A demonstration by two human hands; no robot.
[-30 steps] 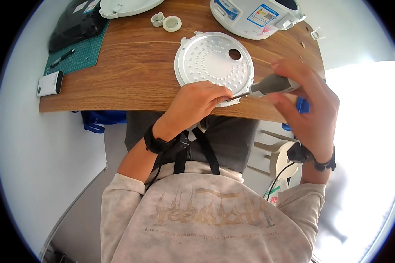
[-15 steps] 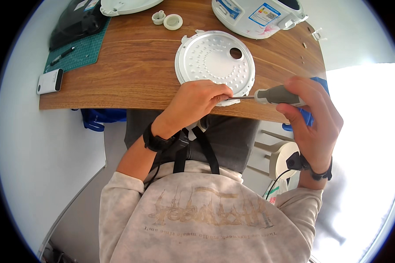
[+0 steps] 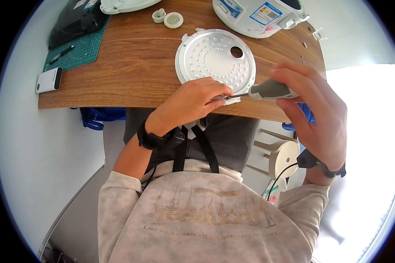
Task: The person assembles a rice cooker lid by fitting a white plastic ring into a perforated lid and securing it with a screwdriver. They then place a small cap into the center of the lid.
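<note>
A round silver plate (image 3: pixel 206 57), dimpled, with one hole at its upper right and tabs on its rim, lies at the table's near edge. At its near rim, my left hand (image 3: pixel 197 96) is closed, thumb and forefinger pinching there; the fingers hide part of the rim. My right hand (image 3: pixel 314 105) grips a grey-handled screwdriver (image 3: pixel 272 90) by the back of its handle, coming in from the right. Its shaft points left and slightly down, with the tip at my left fingertips. Whether the tip sits on a screw is hidden.
A white rice cooker body (image 3: pixel 254 17) stands at the far right. Two small white round parts (image 3: pixel 173 20) and a pale lid (image 3: pixel 127 4) lie far left of it. A green cutting mat (image 3: pixel 85 52), black case (image 3: pixel 74 26), pen (image 3: pixel 62 54) and white power bank (image 3: pixel 49 80) occupy the left.
The screwdriver has tilted, its handle shifting slightly up and left. My right wrist has moved a little to the right. My left hand keeps its pinch at the plate's rim.
</note>
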